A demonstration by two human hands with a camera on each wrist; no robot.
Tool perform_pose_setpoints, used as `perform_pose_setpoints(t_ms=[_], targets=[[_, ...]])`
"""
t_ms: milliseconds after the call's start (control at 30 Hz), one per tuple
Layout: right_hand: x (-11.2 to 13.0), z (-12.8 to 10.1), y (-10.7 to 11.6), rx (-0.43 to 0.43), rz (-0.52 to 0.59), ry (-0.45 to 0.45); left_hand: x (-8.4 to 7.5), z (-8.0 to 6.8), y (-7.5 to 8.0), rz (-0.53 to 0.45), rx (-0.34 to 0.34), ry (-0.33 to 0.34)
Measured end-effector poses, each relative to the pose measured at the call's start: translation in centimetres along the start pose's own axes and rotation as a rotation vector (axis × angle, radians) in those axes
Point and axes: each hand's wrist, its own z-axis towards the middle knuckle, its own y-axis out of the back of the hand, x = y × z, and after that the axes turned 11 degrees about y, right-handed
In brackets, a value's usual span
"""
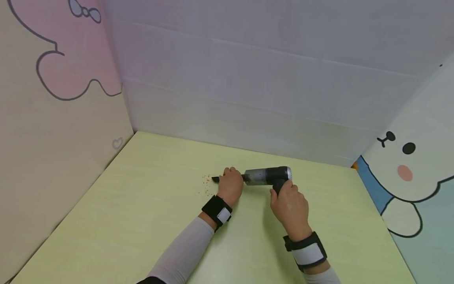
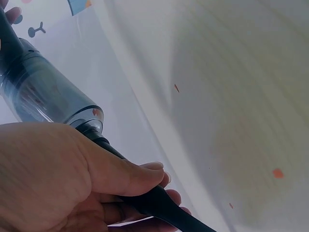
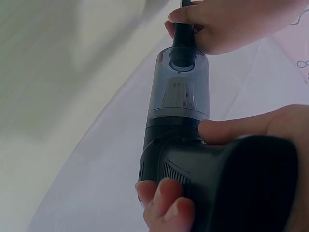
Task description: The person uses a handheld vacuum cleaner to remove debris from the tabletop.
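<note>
A black handheld vacuum cleaner (image 1: 267,176) with a clear dust cup (image 3: 181,92) is held above the table, its nozzle pointing left. My right hand (image 1: 291,207) grips its handle; in the right wrist view the fingers wrap round it. My left hand (image 1: 231,186) pinches the slim black nozzle (image 2: 154,200) between thumb and fingers, just ahead of the dust cup. Small orange crumbs (image 1: 207,182) lie scattered on the table by the nozzle tip. A few orange bits show inside the dust cup in the wrist views.
The pale yellow table (image 1: 142,221) meets a plain white back wall (image 1: 230,86). Side panels with cartoon drawings stand left (image 1: 64,138) and right (image 1: 418,189). Both wrists wear black straps.
</note>
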Motion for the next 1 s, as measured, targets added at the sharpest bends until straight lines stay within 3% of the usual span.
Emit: perform_pose_setpoints(t_ms=[167,433,700,1000], targets=[[0.1,0.21,-0.2,-0.015,-0.002,0.003,0.17,0.04,0.04,0.006,-0.051,-0.007],[0.4,0.63,-0.66,-0.056,-0.013,0.011,0.43,0.52,-0.52,0.014,-0.026,0.002],[0.57,0.98,-0.92,-0.064,-0.021,0.012,0.76,0.59,-0.78,0.032,-0.112,-0.004],[0.54,0.82,-0.73,-0.054,-0.023,0.028,0.83,0.29,-0.51,0.038,-0.081,0.004]])
